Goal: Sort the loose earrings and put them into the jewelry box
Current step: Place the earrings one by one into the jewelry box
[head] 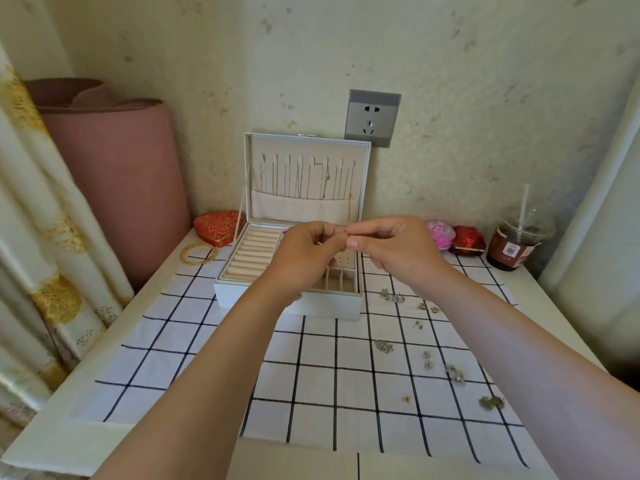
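- Nearest us, loose earrings lie scattered on the checked cloth; we judge most of the sorting remains.
- Our left hand and right hand meet, both pinching one gold earring.
- Beneath them, the open jewelry box shows no earrings we can discern.
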Tool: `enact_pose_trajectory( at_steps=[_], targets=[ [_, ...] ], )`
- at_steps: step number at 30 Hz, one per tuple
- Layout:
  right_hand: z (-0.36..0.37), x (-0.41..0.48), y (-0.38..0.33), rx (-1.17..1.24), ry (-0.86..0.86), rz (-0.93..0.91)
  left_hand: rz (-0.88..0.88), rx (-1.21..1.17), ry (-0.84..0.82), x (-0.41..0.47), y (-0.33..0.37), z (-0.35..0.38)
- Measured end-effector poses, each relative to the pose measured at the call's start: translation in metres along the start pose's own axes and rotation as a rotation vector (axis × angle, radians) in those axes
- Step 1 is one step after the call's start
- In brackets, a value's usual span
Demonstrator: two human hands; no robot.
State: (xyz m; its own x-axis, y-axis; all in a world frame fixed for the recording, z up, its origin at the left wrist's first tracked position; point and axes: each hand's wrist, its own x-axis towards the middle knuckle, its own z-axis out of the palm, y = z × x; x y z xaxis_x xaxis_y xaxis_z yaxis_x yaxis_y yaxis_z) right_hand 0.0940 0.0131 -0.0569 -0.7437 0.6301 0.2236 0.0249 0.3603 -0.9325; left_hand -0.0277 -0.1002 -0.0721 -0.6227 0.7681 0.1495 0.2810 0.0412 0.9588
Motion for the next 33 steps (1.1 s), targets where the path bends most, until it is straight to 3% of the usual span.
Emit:
enact_pose_trajectory(
  at_steps=[8, 16, 29, 33],
  targets=[
    [-0.002, 0.023, 0.036, -0.147, 0.111, 0.008, -0.04, -0.052, 0.072, 0.016, -0.01, 0.002],
    [0.006, 0.028, 0.066, -0.414, 0.1, -0.013, -0.076, -0.114, 0.097, 0.02, -0.021, -0.011],
    [0.001, 0.031, 0.065, -0.642, -0.045, -0.158, -0.11, -0.117, 0.064, 0.02, -0.02, -0.01],
    [-0.004, 0.034, 0.062, -0.617, -0.101, -0.111, -0.131, -0.114, 0.029, 0.019, -0.02, -0.009]
  ],
)
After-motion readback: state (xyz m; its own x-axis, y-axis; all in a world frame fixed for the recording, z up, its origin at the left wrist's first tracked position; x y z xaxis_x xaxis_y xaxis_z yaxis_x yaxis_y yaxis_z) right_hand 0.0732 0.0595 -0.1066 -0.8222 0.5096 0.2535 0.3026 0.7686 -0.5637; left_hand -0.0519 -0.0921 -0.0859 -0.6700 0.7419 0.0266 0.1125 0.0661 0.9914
